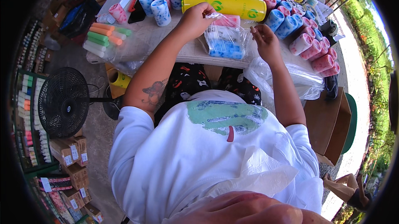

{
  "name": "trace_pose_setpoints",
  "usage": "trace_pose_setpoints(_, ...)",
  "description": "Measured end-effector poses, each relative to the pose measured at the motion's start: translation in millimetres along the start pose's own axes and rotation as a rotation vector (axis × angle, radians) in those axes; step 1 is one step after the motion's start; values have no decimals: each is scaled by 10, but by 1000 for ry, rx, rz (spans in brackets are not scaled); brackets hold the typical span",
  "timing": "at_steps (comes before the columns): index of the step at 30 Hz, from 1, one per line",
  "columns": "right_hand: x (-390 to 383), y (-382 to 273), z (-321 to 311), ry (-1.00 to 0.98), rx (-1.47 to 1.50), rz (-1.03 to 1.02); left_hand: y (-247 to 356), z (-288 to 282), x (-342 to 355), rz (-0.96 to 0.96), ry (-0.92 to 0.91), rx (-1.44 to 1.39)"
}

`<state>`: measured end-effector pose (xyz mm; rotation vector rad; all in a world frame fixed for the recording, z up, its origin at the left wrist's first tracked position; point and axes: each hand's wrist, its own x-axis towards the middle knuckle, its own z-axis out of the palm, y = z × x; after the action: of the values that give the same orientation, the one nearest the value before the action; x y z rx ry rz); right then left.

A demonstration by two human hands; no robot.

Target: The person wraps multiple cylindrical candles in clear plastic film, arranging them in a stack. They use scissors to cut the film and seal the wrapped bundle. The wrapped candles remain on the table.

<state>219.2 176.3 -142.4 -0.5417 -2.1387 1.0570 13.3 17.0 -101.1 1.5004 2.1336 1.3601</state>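
A bundle of pink, white and blue marbled cylinders (226,48) lies at the near table edge, inside clear plastic film (216,31). My left hand (198,19) pinches the film's upper left edge and lifts it into a loose fold. At the bundle's right side, my right hand (267,41) is closed, thumb and forefinger pinched at the film's edge. Just behind the bundle lies a big yellow roll of cling film (224,4) with green print. Rows of blue and pink marbled cylinders (161,12) stand behind and beside the roll.
Orange, green and white sticks (104,37) lie in clear plastic on the table's left. A dark phone (137,15) is nearby. Crumpled clear plastic (286,74) hangs over the right front edge, above an open cardboard box (328,124). A black fan (64,102) stands left.
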Motion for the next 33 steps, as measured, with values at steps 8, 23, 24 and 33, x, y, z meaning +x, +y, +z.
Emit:
trace_pose_setpoints(8,149,209,161,-65,29,-172,-519,296,169,41,-30,-408)
trace_pose_setpoints(23,143,320,268,28,-4,-132,-571,249,220,132,-19,-97)
trace_pose_setpoints(24,140,318,285,45,19,-117,-602,260,234,164,12,-68)
trace_pose_setpoints(33,82,193,355,18,-279,-189,-635,342,227,387,183,110)
